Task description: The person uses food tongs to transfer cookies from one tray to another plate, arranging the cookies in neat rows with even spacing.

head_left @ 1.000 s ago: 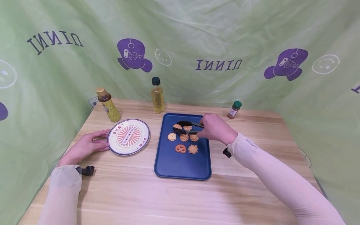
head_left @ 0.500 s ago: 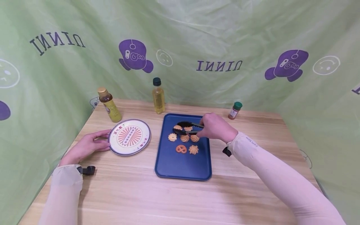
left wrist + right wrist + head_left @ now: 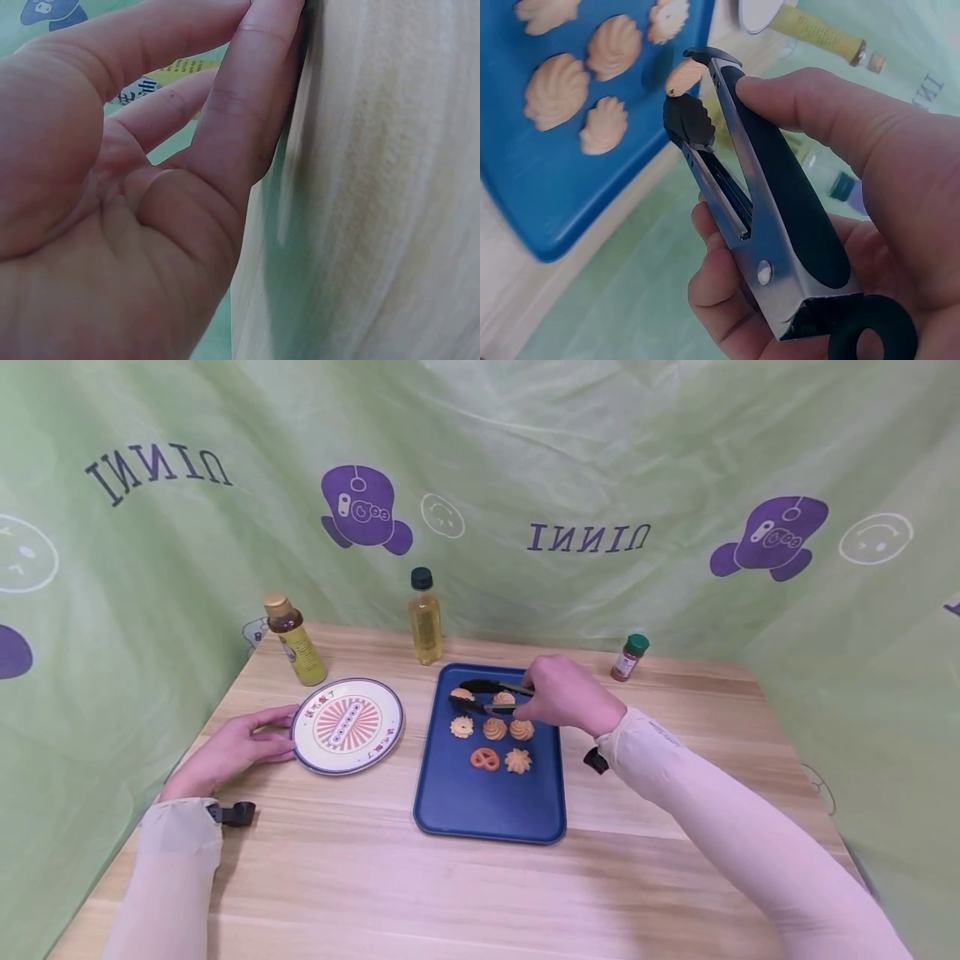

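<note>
My right hand (image 3: pixel 562 697) grips black tongs (image 3: pixel 480 686) over the far end of a blue tray (image 3: pixel 487 802). The tongs' tips pinch a small cookie (image 3: pixel 461 694). In the right wrist view the tongs (image 3: pixel 780 195) lie in my curled fingers (image 3: pixel 817 112), and the cookie (image 3: pixel 684 75) sits between the tips above the tray (image 3: pixel 525 172). Several more cookies (image 3: pixel 495 727) lie on the tray. My left hand (image 3: pixel 228 752) rests flat on the table, with its straight fingertips at the rim of a striped round plate (image 3: pixel 347 725).
A yellow-capped bottle (image 3: pixel 294 639), a dark-capped oil bottle (image 3: pixel 425 617) and a small spice jar (image 3: pixel 628 656) stand along the far edge of the wooden table (image 3: pixel 375 877). Green cloth hangs behind and on both sides.
The tongs have closed on one cookie and moved a little left and away with it. My left hand has not moved.
</note>
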### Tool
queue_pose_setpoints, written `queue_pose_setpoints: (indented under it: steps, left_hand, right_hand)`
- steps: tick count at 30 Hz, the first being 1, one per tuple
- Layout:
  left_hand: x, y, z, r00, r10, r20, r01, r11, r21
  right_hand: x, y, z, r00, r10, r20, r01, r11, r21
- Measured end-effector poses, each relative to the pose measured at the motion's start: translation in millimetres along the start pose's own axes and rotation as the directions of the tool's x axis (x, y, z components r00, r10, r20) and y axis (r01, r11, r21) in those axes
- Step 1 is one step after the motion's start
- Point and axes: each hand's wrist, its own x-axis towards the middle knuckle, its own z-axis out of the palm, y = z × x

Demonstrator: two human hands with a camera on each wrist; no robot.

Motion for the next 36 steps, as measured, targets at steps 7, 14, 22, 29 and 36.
queue_pose_setpoints:
  steps: [7, 14, 22, 29, 36]
  left_hand:
    - [-0.9, -1.7, 2.5, 1.0, 0.004, -0.005, -0.004, 1.0, -0.006]
    - [-3.2, -3.7, 3.5, 1.0, -0.007, -0.026, 0.007, 1.0, -0.005]
    - [-2.9, -2.2, 2.0, 0.999, 0.02, -0.04, -0.019, 0.999, 0.033]
    - [-1.0, -0.5, 2.9, 0.999, 0.03, -0.04, -0.028, 0.998, 0.052]
    - [-3.4, -1.6, 1.8, 0.999, 0.017, -0.049, -0.015, 0.999, 0.031]
  right_hand:
    - [15.8, -34.6, 2.9, 0.998, -0.065, 0.019, 0.064, 0.997, 0.045]
    - [43.9, -79.1, 22.2, 0.992, -0.124, 0.006, 0.123, 0.991, 0.046]
    - [78.1, -121.3, 43.7, 0.983, -0.182, -0.02, 0.183, 0.983, 0.017]
    - [90.7, -141.3, 64.4, 0.989, -0.144, -0.035, 0.143, 0.989, -0.036]
    - [92.4, -148.6, 74.2, 0.989, -0.131, -0.073, 0.126, 0.989, -0.073]
